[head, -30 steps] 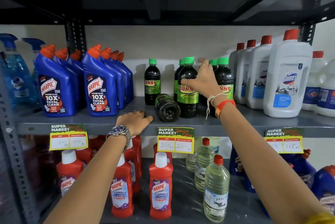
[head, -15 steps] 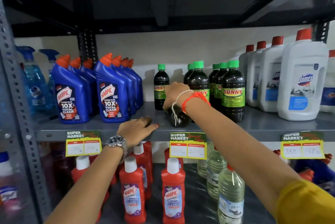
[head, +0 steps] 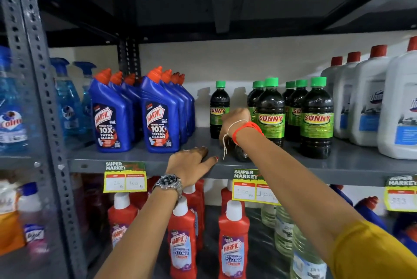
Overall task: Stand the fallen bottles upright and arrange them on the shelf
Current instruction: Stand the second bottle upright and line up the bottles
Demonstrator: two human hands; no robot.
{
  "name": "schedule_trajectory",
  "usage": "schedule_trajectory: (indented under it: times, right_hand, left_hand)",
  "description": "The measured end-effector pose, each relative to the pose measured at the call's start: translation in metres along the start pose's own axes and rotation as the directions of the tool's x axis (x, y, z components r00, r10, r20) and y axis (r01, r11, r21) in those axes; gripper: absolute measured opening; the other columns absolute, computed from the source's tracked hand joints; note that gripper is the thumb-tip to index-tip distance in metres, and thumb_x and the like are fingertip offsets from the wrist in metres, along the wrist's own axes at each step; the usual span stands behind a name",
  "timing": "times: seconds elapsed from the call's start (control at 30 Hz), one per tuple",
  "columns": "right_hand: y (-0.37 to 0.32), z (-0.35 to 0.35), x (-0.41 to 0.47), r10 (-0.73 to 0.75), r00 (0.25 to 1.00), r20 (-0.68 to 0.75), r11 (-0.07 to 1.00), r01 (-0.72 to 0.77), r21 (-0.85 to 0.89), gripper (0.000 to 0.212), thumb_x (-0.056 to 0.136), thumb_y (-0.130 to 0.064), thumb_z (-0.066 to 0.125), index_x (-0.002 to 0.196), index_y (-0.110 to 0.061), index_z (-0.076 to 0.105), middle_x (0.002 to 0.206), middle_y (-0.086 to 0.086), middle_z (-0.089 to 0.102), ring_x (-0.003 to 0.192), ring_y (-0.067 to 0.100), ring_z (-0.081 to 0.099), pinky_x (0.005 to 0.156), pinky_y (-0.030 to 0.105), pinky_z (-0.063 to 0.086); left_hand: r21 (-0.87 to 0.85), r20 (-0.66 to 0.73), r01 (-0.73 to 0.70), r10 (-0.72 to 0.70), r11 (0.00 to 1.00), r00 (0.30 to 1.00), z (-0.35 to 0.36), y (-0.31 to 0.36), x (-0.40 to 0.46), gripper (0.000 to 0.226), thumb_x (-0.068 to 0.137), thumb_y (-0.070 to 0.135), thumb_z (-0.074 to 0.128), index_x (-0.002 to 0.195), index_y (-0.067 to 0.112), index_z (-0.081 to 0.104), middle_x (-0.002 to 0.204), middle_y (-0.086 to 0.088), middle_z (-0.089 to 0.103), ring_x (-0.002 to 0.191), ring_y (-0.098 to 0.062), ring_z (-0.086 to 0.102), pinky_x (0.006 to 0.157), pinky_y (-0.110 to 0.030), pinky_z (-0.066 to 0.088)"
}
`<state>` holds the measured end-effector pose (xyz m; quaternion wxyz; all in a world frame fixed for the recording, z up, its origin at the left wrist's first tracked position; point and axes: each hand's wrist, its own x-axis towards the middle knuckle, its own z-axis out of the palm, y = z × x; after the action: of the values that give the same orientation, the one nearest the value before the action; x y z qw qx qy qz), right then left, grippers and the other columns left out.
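1. Step in hand: righting the fallen bottle (head: 240, 151), lying near the front edge of the shelf (head: 338, 165).
2. The right hand (head: 234, 121) covers it; whether that grip is clamped, I cannot tell.
3. The left hand (head: 191, 165) rests flat, fingers together, on the shelf edge.
4. Next: tip it upright beside the standing bottles (head: 316, 118).

Blue Harpic toilet cleaner bottles (head: 155, 118) with orange caps stand in two rows, upright. Left of them, past a perforated grey upright post (head: 42, 107), stand blue spray bottles (head: 67, 105). Far to their right stand white jugs with red caps (head: 370, 100). Below them a yellow Super Market price tag (head: 125, 177) hangs, and lower still stand red Harpic bathroom cleaner bottles (head: 233, 240) with white caps. Right of those are clear bottles of pale liquid (head: 284, 231).
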<state>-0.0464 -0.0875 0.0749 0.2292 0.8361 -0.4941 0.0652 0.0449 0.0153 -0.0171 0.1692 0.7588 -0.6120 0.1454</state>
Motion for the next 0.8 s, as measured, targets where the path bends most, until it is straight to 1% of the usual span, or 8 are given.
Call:
schedule_trajectory:
  times: [0.1, 0.23, 0.33, 0.4, 0.53, 0.6, 0.67, 0.8]
  right_hand:
    - [0.006, 0.001, -0.001, 0.002, 1.000, 0.004, 1.000, -0.002, -0.013, 0.044, 0.080, -0.045, 0.063, 0.111, -0.014, 0.060, 0.094, 0.001, 0.059, 0.104, 0.021, 0.060, 0.074, 0.030, 0.041]
    - [0.009, -0.001, -0.005, 0.000, 0.993, -0.115, 0.994, 0.012, 0.106, 0.054, 0.069, -0.052, 0.070, 0.109, -0.016, 0.062, 0.105, 0.002, 0.066, 0.104, 0.024, 0.062, 0.074, 0.030, 0.041]
    - [0.016, -0.012, -0.009, 0.092, 0.963, -0.254, 0.961, -0.019, 0.277, 0.057, 0.064, -0.047, 0.074, 0.110, -0.016, 0.059, 0.105, 0.006, 0.067, 0.101, 0.029, 0.063, 0.072, 0.030, 0.044]
    - [0.021, -0.020, -0.011, 0.183, 0.932, -0.312, 0.885, -0.018, 0.465, 0.066, 0.061, -0.044, 0.076, 0.114, -0.013, 0.052, 0.104, 0.009, 0.066, 0.100, 0.033, 0.063, 0.073, 0.034, 0.048]
    - [0.031, -0.023, -0.014, 0.324, 0.859, -0.397, 0.598, 0.139, 0.790, 0.073, 0.060, -0.036, 0.079, 0.119, -0.014, 0.042, 0.100, 0.008, 0.066, 0.093, 0.029, 0.062, 0.077, 0.032, 0.047]
    - [0.033, -0.019, -0.018, 0.377, 0.829, -0.414, 0.482, 0.206, 0.852, 0.073, 0.059, -0.033, 0.079, 0.118, -0.016, 0.041, 0.092, 0.002, 0.061, 0.086, 0.023, 0.059, 0.076, 0.029, 0.043]
    - [0.031, -0.013, -0.020, 0.412, 0.802, -0.433, 0.418, 0.256, 0.872, 0.072, 0.056, -0.033, 0.079, 0.115, -0.017, 0.041, 0.088, -0.001, 0.061, 0.084, 0.023, 0.061, 0.078, 0.031, 0.049]
    - [0.020, 0.007, -0.024, 0.358, 0.815, -0.457, 0.393, 0.312, 0.865, 0.072, 0.057, -0.028, 0.080, 0.115, -0.016, 0.040, 0.091, -0.002, 0.060, 0.085, 0.021, 0.061, 0.082, 0.034, 0.052]
  left_hand:
    - [0.019, -0.037, -0.023, 0.023, 1.000, 0.999, 0.000, 0.001, -0.001, 0.086, 0.069, 0.067, 0.004, 0.123, 0.023, 0.053, 0.132, 0.001, 0.059, 0.116, -0.019, 0.058, 0.083, -0.036, 0.048]
    - [0.019, -0.063, -0.044, 0.045, 0.999, 0.997, 0.000, 0.001, -0.003, 0.084, 0.070, 0.065, 0.004, 0.122, 0.021, 0.054, 0.129, -0.001, 0.061, 0.114, -0.020, 0.059, 0.084, -0.037, 0.049]
    - [0.011, -0.068, -0.043, 0.044, 0.999, 0.997, 0.000, 0.001, -0.003, 0.083, 0.071, 0.064, 0.006, 0.122, 0.021, 0.054, 0.129, -0.001, 0.061, 0.113, -0.020, 0.059, 0.084, -0.037, 0.049]
    - [0.006, -0.071, -0.042, 0.042, 0.999, 0.997, 0.000, 0.001, -0.003, 0.078, 0.075, 0.063, 0.009, 0.122, 0.020, 0.055, 0.129, -0.001, 0.061, 0.113, -0.020, 0.059, 0.085, -0.036, 0.048]
    - [0.007, -0.062, -0.057, 0.057, 0.998, 0.996, -0.001, 0.002, -0.005, 0.069, 0.082, 0.057, 0.017, 0.128, 0.021, 0.053, 0.137, 0.002, 0.056, 0.121, -0.017, 0.055, 0.090, -0.034, 0.046]
    - [0.014, -0.053, -0.062, 0.062, 0.998, 0.997, -0.001, 0.002, -0.005, 0.065, 0.086, 0.056, 0.020, 0.134, 0.022, 0.048, 0.145, 0.004, 0.048, 0.127, -0.017, 0.051, 0.094, -0.033, 0.044]
    - [0.028, -0.046, -0.058, 0.060, 0.998, 0.997, -0.001, 0.003, -0.004, 0.061, 0.089, 0.054, 0.022, 0.135, 0.023, 0.047, 0.146, 0.004, 0.047, 0.128, -0.017, 0.050, 0.093, -0.033, 0.043]
    - [0.054, -0.059, -0.028, 0.031, 0.998, 0.998, -0.001, 0.004, -0.005, 0.059, 0.088, 0.054, 0.022, 0.126, 0.021, 0.054, 0.133, 0.000, 0.059, 0.115, -0.020, 0.058, 0.082, -0.033, 0.045]
